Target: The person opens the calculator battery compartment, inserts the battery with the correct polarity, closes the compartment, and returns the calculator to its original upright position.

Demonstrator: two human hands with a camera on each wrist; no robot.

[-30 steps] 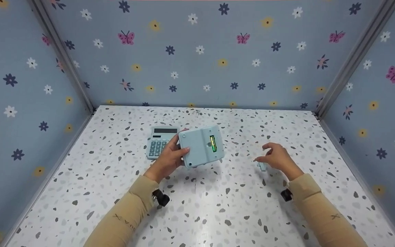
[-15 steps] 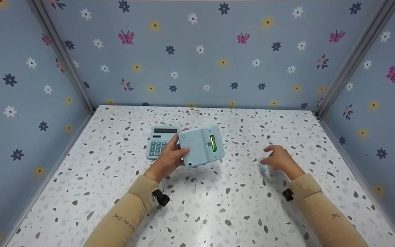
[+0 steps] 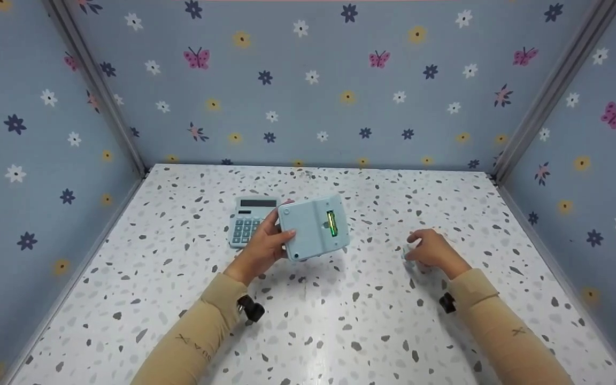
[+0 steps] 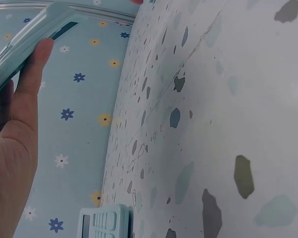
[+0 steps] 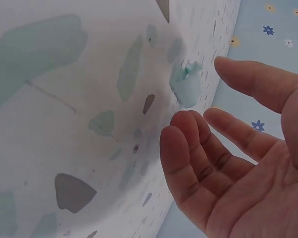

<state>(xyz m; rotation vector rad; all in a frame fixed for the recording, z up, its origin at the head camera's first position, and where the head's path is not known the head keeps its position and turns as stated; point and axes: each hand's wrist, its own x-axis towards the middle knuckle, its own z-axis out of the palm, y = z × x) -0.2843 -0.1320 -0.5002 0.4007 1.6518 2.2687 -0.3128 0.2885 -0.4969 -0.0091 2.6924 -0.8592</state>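
Note:
My left hand (image 3: pixel 265 243) grips a light blue calculator (image 3: pixel 313 227) by its left side, thumb across the back, which faces up. A green battery (image 3: pixel 332 223) shows in the uncovered slot there. In the left wrist view the calculator (image 4: pixel 27 42) is seen edge-on above the thumb. My right hand (image 3: pixel 433 250) is low over the table at a small light blue battery cover (image 3: pixel 407 255). In the right wrist view the cover (image 5: pixel 186 87) lies by the fingertips, thumb and fingers bent and apart; whether any fingertip touches it I cannot tell.
A second light blue calculator (image 3: pixel 244 227) lies face up on the speckled white table (image 3: pixel 329 321), partly behind my left hand. Blue flowered panels (image 3: pixel 318 91) wall in the table at the back and both sides.
My right hand has dipped slightly lower around the battery cover, which its fingers now partly hide. The left hand and its calculator have stayed still.

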